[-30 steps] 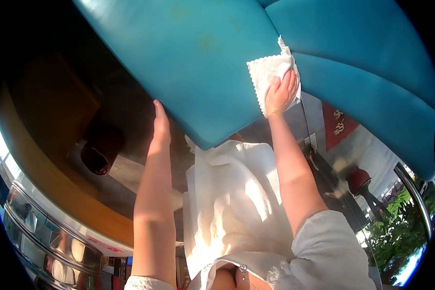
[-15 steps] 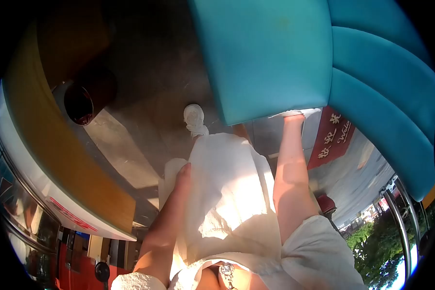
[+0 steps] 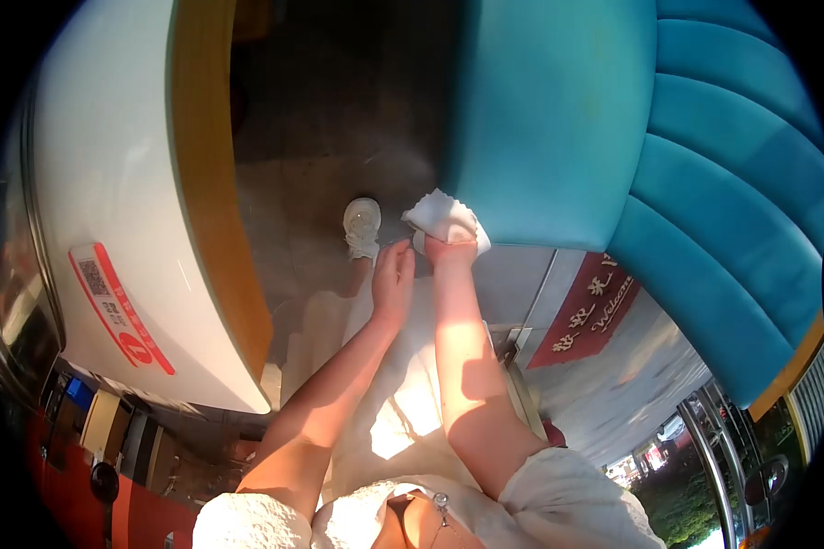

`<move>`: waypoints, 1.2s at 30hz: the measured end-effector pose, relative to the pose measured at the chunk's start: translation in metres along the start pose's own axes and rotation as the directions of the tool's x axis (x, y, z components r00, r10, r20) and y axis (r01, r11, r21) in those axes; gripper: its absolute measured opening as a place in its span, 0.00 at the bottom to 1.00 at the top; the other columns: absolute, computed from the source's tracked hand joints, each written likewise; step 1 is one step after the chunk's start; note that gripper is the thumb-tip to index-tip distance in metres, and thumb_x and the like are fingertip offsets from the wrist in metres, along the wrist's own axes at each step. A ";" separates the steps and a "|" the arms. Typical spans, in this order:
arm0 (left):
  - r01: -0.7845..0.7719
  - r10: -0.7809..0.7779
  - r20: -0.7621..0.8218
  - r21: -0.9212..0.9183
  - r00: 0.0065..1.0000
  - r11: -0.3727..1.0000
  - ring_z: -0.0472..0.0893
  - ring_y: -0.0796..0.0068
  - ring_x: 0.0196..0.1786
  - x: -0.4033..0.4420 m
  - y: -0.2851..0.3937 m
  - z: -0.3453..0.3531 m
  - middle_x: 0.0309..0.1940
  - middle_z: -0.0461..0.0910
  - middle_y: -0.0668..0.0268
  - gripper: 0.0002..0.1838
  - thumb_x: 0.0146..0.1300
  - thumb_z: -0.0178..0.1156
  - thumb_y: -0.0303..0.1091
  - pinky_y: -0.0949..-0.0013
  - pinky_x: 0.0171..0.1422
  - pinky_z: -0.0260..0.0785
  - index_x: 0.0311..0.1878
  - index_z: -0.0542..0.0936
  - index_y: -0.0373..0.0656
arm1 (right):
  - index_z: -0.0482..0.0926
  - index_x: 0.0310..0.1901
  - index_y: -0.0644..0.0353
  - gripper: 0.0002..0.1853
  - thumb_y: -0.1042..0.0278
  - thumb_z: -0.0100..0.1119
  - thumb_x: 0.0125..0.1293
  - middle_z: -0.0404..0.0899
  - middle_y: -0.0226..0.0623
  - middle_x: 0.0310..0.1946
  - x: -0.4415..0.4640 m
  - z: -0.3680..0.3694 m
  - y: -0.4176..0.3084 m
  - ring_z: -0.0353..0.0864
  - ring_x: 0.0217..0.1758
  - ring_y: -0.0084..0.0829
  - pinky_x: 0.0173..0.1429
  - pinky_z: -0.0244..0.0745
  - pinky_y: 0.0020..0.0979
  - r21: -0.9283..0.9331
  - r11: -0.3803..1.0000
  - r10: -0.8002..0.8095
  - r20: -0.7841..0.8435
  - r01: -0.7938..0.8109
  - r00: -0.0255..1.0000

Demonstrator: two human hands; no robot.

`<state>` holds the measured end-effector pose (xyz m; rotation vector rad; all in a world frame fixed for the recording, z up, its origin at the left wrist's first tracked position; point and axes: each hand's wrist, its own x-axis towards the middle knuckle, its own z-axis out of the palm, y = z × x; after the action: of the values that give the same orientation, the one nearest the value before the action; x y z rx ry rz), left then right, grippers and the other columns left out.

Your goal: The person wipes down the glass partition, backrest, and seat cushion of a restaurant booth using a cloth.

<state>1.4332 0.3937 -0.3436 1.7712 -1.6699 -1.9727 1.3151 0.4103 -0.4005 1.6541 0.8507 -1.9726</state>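
Observation:
In my right hand (image 3: 452, 249) is a thin white cloth (image 3: 444, 217), bunched and folded over the fingers, which it partly hides. Its wavy edge sticks out beyond the knuckles. I cannot tell whether it is fabric or paper. The hand is at the front left corner of a turquoise padded seat (image 3: 558, 137). My left hand (image 3: 393, 279) hangs just left of the cloth, above my lap, with slightly bent fingers reaching forward and nothing visible in them.
A white table (image 3: 128, 183) with a wooden edge stands on the left, bearing a red-and-white QR sticker (image 3: 121, 308). The turquoise ribbed backrest (image 3: 732, 183) curves along the right. Below the seat lies a red welcome mat (image 3: 581, 311). My white shoe (image 3: 363, 224) rests on the dark floor.
My right hand has drawn left with the cloth, from the seat's front edge to its left corner. My left hand has moved forward from my lap toward it. The view has shifted toward the table.

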 end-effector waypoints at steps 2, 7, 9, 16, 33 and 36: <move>-0.102 0.101 0.014 0.049 0.995 0.994 0.66 0.56 0.64 0.018 0.013 0.037 0.64 0.62 0.50 0.25 0.69 0.46 0.43 0.63 0.67 0.57 0.63 0.65 0.36 | 0.68 0.60 0.53 0.25 0.50 0.34 0.69 0.68 0.36 0.60 0.008 -0.012 -0.010 0.67 0.63 0.37 0.64 0.65 0.44 -0.079 0.997 0.015 -0.015 -0.016 1.000; 0.025 -0.028 0.090 0.034 0.996 0.999 0.53 0.51 0.72 0.047 0.007 0.077 0.70 0.50 0.47 0.37 0.66 0.49 0.48 0.62 0.74 0.46 0.70 0.51 0.34 | 0.67 0.60 0.58 0.23 0.54 0.36 0.71 0.69 0.40 0.59 0.009 -0.036 -0.036 0.70 0.60 0.40 0.61 0.68 0.39 -0.591 0.806 0.120 0.227 0.039 0.967; 0.009 -0.013 0.099 0.041 0.995 0.999 0.49 0.50 0.73 0.050 0.005 0.082 0.71 0.47 0.46 0.41 0.64 0.51 0.50 0.62 0.75 0.43 0.71 0.47 0.35 | 0.67 0.60 0.59 0.23 0.54 0.37 0.71 0.70 0.42 0.58 -0.030 -0.015 -0.037 0.71 0.58 0.40 0.60 0.69 0.38 -0.668 0.742 0.159 0.261 0.060 0.952; -0.013 0.110 -0.304 0.305 0.946 0.952 0.62 0.47 0.64 0.077 0.020 0.123 0.63 0.60 0.47 0.49 0.52 0.64 0.55 0.55 0.68 0.57 0.67 0.53 0.32 | 0.77 0.47 0.64 0.19 0.55 0.47 0.70 0.81 0.39 0.38 -0.057 0.088 -0.139 0.81 0.36 0.27 0.42 0.73 0.24 -0.898 -0.275 -0.190 0.400 0.343 0.896; -0.202 0.300 -0.423 0.261 0.855 0.944 0.72 0.50 0.59 0.165 0.110 0.107 0.59 0.70 0.47 0.24 0.70 0.41 0.36 0.62 0.61 0.65 0.64 0.62 0.32 | 0.61 0.66 0.51 0.29 0.48 0.41 0.67 0.54 0.46 0.69 0.091 0.286 -0.171 0.47 0.73 0.45 0.73 0.38 0.48 -0.259 -0.871 -0.339 0.932 0.418 -0.129; -0.268 0.374 -0.461 0.281 0.805 0.922 0.68 0.47 0.61 0.226 0.179 0.106 0.58 0.68 0.42 0.26 0.71 0.39 0.41 0.61 0.66 0.60 0.62 0.64 0.29 | 0.62 0.66 0.51 0.29 0.48 0.42 0.66 0.55 0.46 0.68 0.090 0.283 -0.170 0.48 0.73 0.46 0.73 0.38 0.49 -0.249 -0.874 -0.338 0.929 0.417 -0.153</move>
<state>1.1688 0.2503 -0.4047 1.7080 -1.8578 -1.0986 0.9809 0.3427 -0.4292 -0.8024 3.2267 -0.5925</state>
